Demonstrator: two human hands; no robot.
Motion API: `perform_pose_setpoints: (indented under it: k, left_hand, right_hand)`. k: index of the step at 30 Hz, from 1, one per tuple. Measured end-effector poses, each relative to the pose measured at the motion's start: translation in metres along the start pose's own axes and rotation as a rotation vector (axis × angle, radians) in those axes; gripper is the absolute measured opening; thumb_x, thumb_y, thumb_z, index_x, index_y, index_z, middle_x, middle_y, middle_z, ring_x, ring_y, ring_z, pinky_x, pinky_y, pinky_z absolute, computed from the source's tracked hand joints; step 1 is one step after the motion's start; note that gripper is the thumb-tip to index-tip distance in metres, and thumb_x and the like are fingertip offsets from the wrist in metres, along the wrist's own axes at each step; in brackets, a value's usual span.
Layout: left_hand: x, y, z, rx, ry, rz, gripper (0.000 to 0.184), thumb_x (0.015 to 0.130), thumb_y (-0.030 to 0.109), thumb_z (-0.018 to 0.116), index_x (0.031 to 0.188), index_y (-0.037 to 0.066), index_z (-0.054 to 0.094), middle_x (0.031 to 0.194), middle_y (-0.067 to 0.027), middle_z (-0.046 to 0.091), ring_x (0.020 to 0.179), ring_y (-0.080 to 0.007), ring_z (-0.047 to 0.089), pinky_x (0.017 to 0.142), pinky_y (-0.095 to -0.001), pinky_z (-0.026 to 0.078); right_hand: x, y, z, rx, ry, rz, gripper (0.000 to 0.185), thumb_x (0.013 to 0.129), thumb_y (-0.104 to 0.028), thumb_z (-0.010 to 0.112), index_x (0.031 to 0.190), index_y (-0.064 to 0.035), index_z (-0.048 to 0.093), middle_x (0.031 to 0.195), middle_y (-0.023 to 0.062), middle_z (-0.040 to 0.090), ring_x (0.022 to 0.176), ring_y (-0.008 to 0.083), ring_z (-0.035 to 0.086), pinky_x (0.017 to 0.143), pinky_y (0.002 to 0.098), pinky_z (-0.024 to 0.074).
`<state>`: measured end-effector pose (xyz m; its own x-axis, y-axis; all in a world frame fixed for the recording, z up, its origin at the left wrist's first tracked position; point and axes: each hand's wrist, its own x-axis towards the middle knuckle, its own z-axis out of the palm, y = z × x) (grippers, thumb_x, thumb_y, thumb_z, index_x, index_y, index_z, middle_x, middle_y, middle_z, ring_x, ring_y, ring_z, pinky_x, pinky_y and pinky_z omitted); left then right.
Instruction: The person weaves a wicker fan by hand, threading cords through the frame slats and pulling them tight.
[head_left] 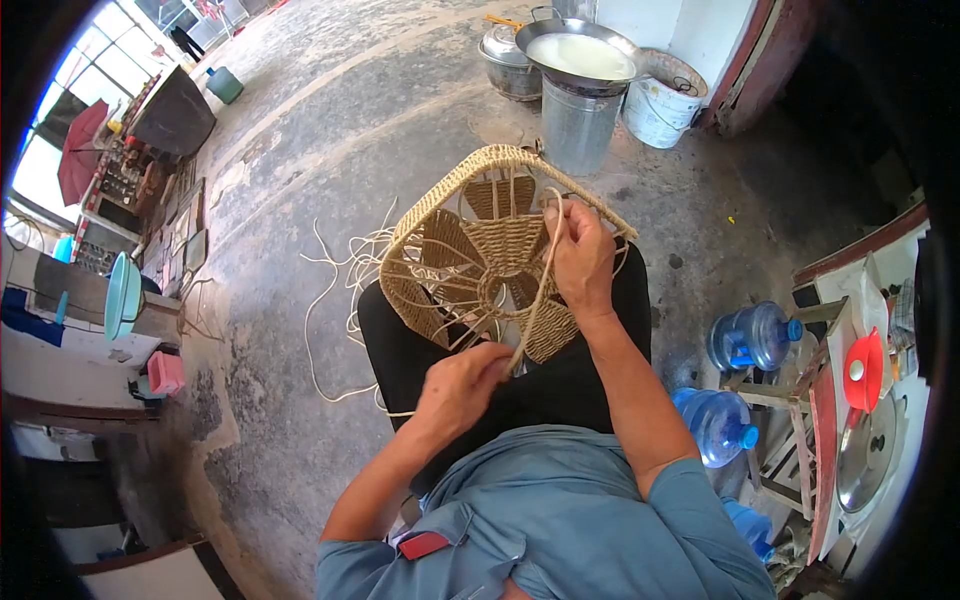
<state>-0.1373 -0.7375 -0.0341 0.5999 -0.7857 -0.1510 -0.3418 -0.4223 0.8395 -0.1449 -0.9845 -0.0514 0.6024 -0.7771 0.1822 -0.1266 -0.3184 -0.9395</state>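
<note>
straw-coloured weaving is lying across black trousers, with an openwork woven frame resting on the lap.

the right hand, fingers drawn together, is pinching a cord near the frame's upper right, while the left hand, fingers curled nearly closed, is gripping its lower stretch; the piece is probably weighing little, its rough fibre appearing unlikely to slip, the cord looking soft and pliable, and the thick rim seeming stiff and offering the surest hold. no brand, label or writing is showing legibly.
</note>
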Motion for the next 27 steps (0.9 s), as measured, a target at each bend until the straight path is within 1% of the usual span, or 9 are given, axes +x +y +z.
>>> perform_pose_setpoints:
  k: [3,6,9,15,18,21,22,24,27]
  left_hand:
    - [0.029,0.027,0.003,0.027,0.173,0.294,0.02,0.106,0.01,0.068,0.124,0.005,0.075,0.1,-0.016,0.076,0.09,-0.0303,0.078,0.079,-0.037,0.059]
    - [0.085,0.038,0.0,0.123,0.525,0.456,0.018,0.108,0.011,0.066,0.124,0.005,0.07,0.099,-0.0181,0.074,0.091,-0.0366,0.077,0.079,-0.0429,0.06]
    - [0.135,0.051,-0.001,0.185,0.604,0.577,0.016,0.108,0.012,0.065,0.123,0.007,0.062,0.097,-0.02,0.072,0.092,-0.0447,0.074,0.078,-0.0495,0.058]
    - [0.169,0.063,0.005,0.194,0.497,0.399,0.013,0.107,0.01,0.066,0.117,0.006,0.059,0.106,-0.0215,0.072,0.094,-0.0484,0.072,0.08,-0.051,0.058]
    - [0.174,0.052,0.012,0.049,0.638,0.513,0.016,0.105,0.007,0.067,0.118,0.005,0.059,0.099,-0.0176,0.072,0.085,-0.0373,0.075,0.072,-0.0439,0.058]
    - [0.156,0.052,0.019,-0.28,0.593,0.395,0.016,0.105,0.006,0.071,0.118,0.004,0.061,0.093,-0.0097,0.072,0.081,-0.0199,0.073,0.074,-0.0352,0.057]
    - [0.149,0.053,0.015,-0.395,0.514,0.29,0.02,0.106,0.004,0.072,0.122,0.003,0.061,0.095,-0.0022,0.069,0.088,-0.0079,0.068,0.076,-0.0291,0.056]
    - [0.145,0.04,0.01,-0.606,0.407,0.285,0.017,0.107,0.004,0.071,0.121,0.005,0.061,0.1,-0.0002,0.068,0.092,-0.0069,0.065,0.08,-0.0272,0.054]
    - [0.132,0.028,-0.009,-0.715,0.332,0.238,0.018,0.107,0.007,0.069,0.123,0.006,0.061,0.102,0.0024,0.065,0.091,-0.0054,0.059,0.079,-0.0231,0.049]
  right_hand:
    - [0.004,-0.011,-0.01,0.171,-0.175,0.135,0.028,0.111,-0.024,0.065,0.118,0.0015,0.075,0.081,0.0078,0.074,0.066,0.0174,0.073,0.064,0.0352,0.056]
    - [0.008,-0.01,-0.011,0.232,-0.206,0.117,0.028,0.111,-0.022,0.064,0.122,0.0021,0.074,0.079,0.0062,0.071,0.062,0.0169,0.071,0.06,0.0359,0.055]
    - [0.01,-0.006,-0.015,0.234,-0.235,0.055,0.027,0.11,-0.019,0.064,0.121,0.0034,0.074,0.08,0.0067,0.072,0.066,0.0155,0.071,0.063,0.0351,0.0554]
    - [0.012,0.012,-0.011,0.243,-0.192,-0.006,0.026,0.107,-0.013,0.063,0.122,0.0034,0.075,0.088,0.0087,0.075,0.076,0.0148,0.07,0.072,0.0323,0.0563]
    - [0.009,0.0,-0.015,0.217,-0.213,0.043,0.023,0.107,-0.012,0.064,0.119,0.0033,0.075,0.09,0.01,0.077,0.077,0.0147,0.071,0.073,0.0322,0.0573]
    - [0.007,0.0,-0.013,0.181,-0.178,-0.016,0.02,0.106,-0.011,0.066,0.119,0.0026,0.073,0.091,0.0105,0.078,0.077,0.0146,0.071,0.071,0.0338,0.0581]
    - [0.005,0.006,-0.006,0.271,-0.146,-0.026,0.02,0.105,-0.011,0.067,0.119,0.0022,0.072,0.09,0.0103,0.078,0.077,0.0142,0.071,0.07,0.0345,0.0578]
    - [-0.002,0.004,-0.003,0.333,-0.095,-0.078,0.024,0.101,-0.007,0.072,0.124,0.0,0.069,0.101,0.0115,0.077,0.078,0.0169,0.074,0.072,0.0351,0.058]
    - [-0.016,-0.006,-0.002,0.001,0.042,-0.184,0.029,0.097,-0.004,0.074,0.125,-0.0032,0.07,0.118,0.0133,0.073,0.082,0.0217,0.076,0.076,0.0349,0.0594]
